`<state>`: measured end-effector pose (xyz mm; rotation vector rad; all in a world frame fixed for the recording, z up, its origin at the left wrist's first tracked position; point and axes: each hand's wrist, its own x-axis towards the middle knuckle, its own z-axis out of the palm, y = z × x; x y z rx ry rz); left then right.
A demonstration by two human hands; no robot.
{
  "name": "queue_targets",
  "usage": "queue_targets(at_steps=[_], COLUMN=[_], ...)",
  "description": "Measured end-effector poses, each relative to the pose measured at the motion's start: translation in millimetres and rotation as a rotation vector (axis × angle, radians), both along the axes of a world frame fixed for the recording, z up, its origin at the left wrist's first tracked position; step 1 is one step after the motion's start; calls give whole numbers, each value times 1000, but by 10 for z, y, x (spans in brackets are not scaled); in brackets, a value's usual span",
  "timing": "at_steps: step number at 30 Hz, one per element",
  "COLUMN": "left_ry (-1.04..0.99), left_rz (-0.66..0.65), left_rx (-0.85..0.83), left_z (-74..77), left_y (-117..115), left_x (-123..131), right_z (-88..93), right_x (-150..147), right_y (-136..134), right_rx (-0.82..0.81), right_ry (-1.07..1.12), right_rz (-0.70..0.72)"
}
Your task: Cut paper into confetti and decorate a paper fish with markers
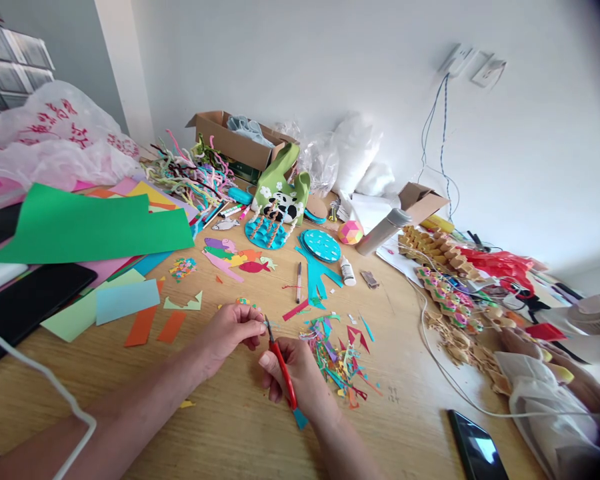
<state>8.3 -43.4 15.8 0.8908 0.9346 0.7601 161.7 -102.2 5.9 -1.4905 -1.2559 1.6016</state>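
Observation:
My right hand (300, 373) is closed around red-handled scissors (283, 373), whose dark blades point up and away from me. Just left of the blade tips, my left hand (237, 327) pinches what looks like a tiny pale blue piece of paper, mostly hidden by the fingertips. A blue paper scrap (301, 419) shows below the scissors' handles. Right of my right hand lies a heap of coloured paper offcuts (335, 353). Beyond my left hand are small paper bits (245, 303), and farther back overlapping colourful paper fish (237, 257).
Coloured paper sheets (95, 230) cover the left side. Pipe cleaners (195, 173), a panda bag (283, 193) and a cardboard box (240, 140) stand behind. A grey bottle (384, 231), a white cable (425, 320) and a phone (477, 445) lie right. Another person's hand (525, 343) is at far right.

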Motion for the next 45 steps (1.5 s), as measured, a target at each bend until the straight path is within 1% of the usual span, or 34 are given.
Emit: queue_targets(at_steps=[15,25,32,45], left_ry=[-5,23,46,46], left_rz=[1,-1,-8,-5], left_rx=[-20,-4,6,7], left_z=[-9,-7,-3,-8], left_y=[17,15,18,19], left_x=[-3,3,5,-9], right_z=[-4,-23,-15,1], right_x=[3,11,17,15], right_y=[10,2,11,3], right_rx=[-7,9,13,-26], right_ry=[32,43,24,0], right_rz=[1,9,25,6])
